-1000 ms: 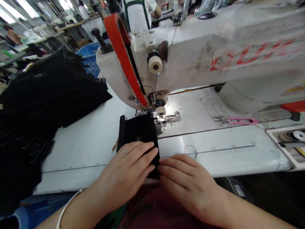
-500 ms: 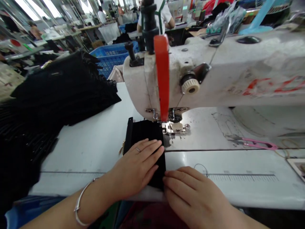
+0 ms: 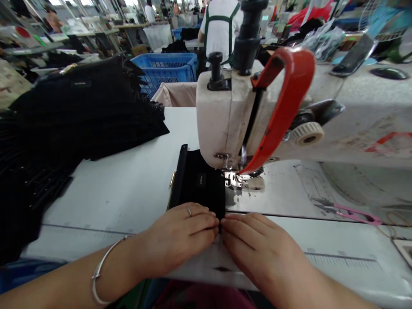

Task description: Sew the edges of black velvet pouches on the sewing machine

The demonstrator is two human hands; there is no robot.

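A flat black fabric piece with a small label lies on the sewing machine's bed. Its right edge runs in at the metal presser foot, and a gold-coloured metal part shows on its left side. My left hand, wearing a ring and a bracelet, has its fingers together over the near end of the piece. My right hand is closed at the near right corner, its fingertips pinching the edge and nearly touching the left ones. Both thumbs are mostly hidden.
The sewing machine with a red lever stands ahead. At left rises a stack of black fabric pieces. Pink thread snips lie at right. Behind are a blue crate and a person facing away.
The black piece has moved away from me past the presser foot, uncovering its label. My left hand has slid back to the near end, beside my right hand. The camera view has shifted.
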